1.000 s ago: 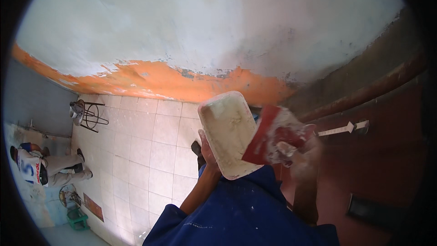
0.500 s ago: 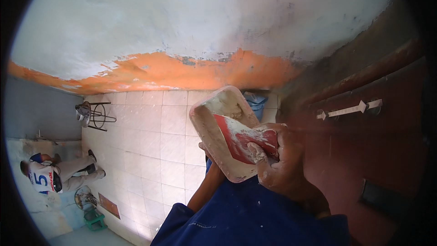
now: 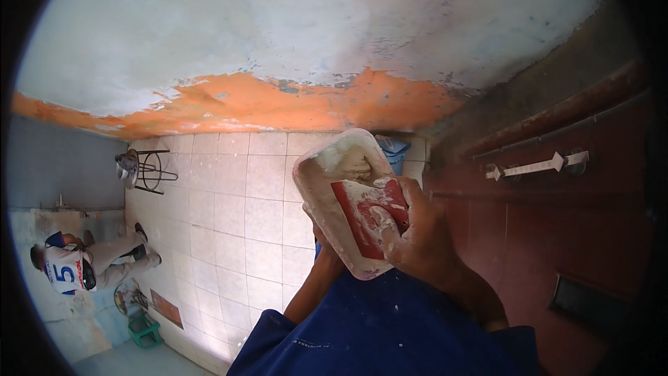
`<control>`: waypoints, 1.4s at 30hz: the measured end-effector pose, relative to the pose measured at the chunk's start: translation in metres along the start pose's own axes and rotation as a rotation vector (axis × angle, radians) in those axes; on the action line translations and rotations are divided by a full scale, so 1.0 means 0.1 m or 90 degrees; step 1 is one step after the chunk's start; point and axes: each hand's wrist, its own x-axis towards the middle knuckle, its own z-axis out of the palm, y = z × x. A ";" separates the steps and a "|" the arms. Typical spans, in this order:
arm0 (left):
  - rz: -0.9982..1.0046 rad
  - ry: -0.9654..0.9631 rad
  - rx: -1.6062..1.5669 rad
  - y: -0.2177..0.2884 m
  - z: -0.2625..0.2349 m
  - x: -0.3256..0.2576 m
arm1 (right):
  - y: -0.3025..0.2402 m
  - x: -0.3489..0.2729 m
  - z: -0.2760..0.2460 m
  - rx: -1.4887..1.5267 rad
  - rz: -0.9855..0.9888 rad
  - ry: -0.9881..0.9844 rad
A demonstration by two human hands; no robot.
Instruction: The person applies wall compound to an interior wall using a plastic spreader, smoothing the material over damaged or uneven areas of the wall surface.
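White rectangular tray point(image 3: 332, 181), smeared with pale plaster, is held tilted at frame centre, propped from below by left hand point(image 3: 321, 231); that grip is mostly hidden, state can't be told. Right hand point(image 3: 417, 237) is closed on red trowel point(image 3: 365, 212), pressed inside tray. Orange-and-white wall point(image 3: 278, 63) spans the top, tiled floor point(image 3: 229, 223) below. Metal stool point(image 3: 142, 168) and another person point(image 3: 76, 264) are seen lower left. Dark red door point(image 3: 570, 223) fills right.

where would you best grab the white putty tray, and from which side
By its underside, coming from below, as the left hand does now. The white tray is a shallow oblong tilted with its open face up, holding white putty, and the right hand works a red scraper inside it, so the top and rim should stay free.
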 end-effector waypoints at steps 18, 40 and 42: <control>-0.022 0.006 -0.011 -0.01 -0.08 -0.03 | -0.07 0.12 0.19 -0.043 -0.032 -0.031; -0.023 0.000 -0.029 0.02 -0.02 0.09 | -0.11 0.32 0.36 0.028 0.011 0.079; -0.025 0.001 -0.032 0.01 -0.02 0.09 | -0.03 0.31 0.41 -0.013 -0.080 0.096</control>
